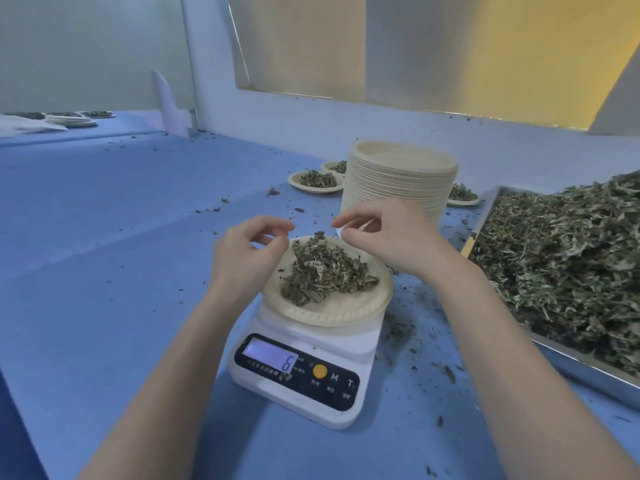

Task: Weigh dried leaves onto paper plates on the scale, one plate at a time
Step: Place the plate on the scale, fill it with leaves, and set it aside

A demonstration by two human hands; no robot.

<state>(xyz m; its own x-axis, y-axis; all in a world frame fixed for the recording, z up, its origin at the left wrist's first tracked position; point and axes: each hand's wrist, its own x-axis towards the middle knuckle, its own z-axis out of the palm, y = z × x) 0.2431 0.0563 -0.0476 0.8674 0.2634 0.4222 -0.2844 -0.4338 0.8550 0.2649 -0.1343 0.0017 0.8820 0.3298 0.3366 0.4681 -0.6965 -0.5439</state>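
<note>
A white digital scale (304, 368) stands on the blue table, its display reading 6. On it sits a beige paper plate (346, 311) holding a heap of dried leaves (323, 270). My left hand (242, 258) hovers over the plate's left rim, fingers loosely curled with nothing visible between them. My right hand (388, 233) hovers above the plate's far right rim, fingers loosely bent, also holding nothing that I can see. Both hands are slightly above the leaves.
A tall stack of empty paper plates (398, 181) stands behind the scale. Filled plates (317, 181) lie behind it on both sides. A metal tray (581, 372) heaped with dried leaves (568, 258) fills the right. Leaf crumbs litter the blue table (104, 271). More plates sit far left (72, 120).
</note>
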